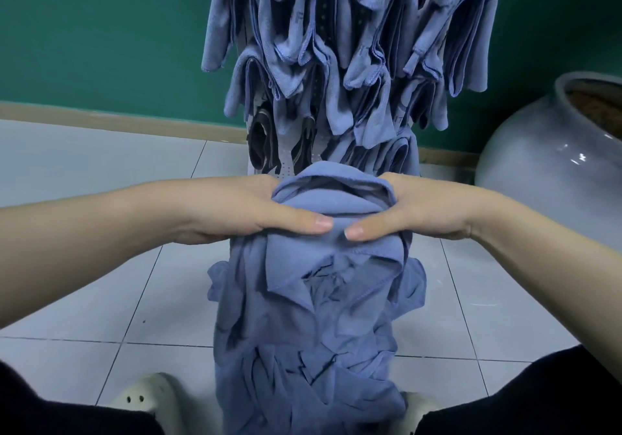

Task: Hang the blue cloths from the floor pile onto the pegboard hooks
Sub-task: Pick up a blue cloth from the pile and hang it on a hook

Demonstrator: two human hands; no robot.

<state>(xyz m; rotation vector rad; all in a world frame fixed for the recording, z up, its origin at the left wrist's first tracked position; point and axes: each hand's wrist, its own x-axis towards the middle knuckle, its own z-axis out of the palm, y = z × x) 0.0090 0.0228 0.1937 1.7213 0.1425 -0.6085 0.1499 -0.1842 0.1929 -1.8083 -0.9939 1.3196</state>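
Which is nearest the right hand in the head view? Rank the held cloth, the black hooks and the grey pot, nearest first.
From the right hand:
1. Held cloth: in its grip, between both hands.
2. Black hooks: bare, low on the board's left, beyond the hands.
3. Grey pot: far right, by the wall.

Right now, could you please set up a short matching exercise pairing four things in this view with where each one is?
Things:
1. folded cloth
2. floor pile
3. hung cloths
4. grey jar

Places:
A. on the tiles between the person's knees
B. at the right edge, by the green wall
C. gripped between the left hand and right hand
D. draped over the pegboard, above the hands

Pairs: 1-C, 2-A, 3-D, 4-B
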